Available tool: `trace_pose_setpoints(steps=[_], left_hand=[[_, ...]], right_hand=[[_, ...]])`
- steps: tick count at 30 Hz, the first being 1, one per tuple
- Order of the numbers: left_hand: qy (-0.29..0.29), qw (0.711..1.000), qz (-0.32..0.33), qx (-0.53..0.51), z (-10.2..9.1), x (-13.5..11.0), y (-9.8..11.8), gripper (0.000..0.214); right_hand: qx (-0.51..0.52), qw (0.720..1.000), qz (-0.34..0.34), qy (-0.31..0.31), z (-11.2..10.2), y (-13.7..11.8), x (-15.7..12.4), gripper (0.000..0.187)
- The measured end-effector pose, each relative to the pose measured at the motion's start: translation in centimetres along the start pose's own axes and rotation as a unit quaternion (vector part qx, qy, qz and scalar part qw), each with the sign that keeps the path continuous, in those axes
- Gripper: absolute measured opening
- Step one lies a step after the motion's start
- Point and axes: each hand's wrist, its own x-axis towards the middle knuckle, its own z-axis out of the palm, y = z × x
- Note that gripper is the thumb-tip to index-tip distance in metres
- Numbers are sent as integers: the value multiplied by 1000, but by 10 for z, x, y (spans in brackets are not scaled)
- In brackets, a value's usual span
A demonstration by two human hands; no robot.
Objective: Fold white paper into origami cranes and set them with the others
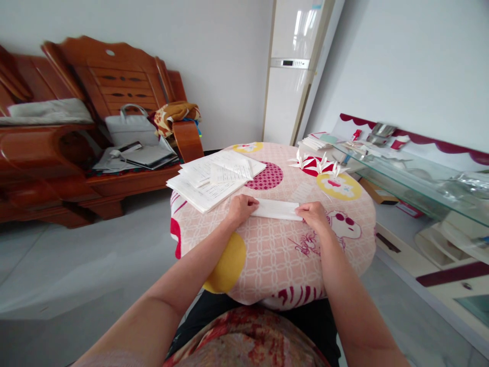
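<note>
A folded strip of white paper lies flat near the middle of the round table, stretched between my two hands. My left hand pinches its left end, fingers closed. At the right end, my right hand pinches the paper between thumb and fingers. Just beyond the strip lies a small pale piece of paper. Several white folded paper cranes stand in a row at the table's far right. Left of centre is a stack of written sheets, with a loose sheet on top.
A patterned pink cloth covers the table. To the right stands a glass-topped cabinet with papers and a red-and-white cup. A wooden bench holding a grey bag is at left. A white tall air conditioner stands behind.
</note>
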Motion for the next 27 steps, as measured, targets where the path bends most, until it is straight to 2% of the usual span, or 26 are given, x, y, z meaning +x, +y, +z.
trace_pose_setpoints(steps=[15,27], left_hand=[[-4,1000,2,11,0,0,-4,23],[-29,999,6,38,-3,-1,-5,26]], right_hand=[[1,1000,18,5,4,6,3,28],[-4,1000,24,2,2,2,0,30]])
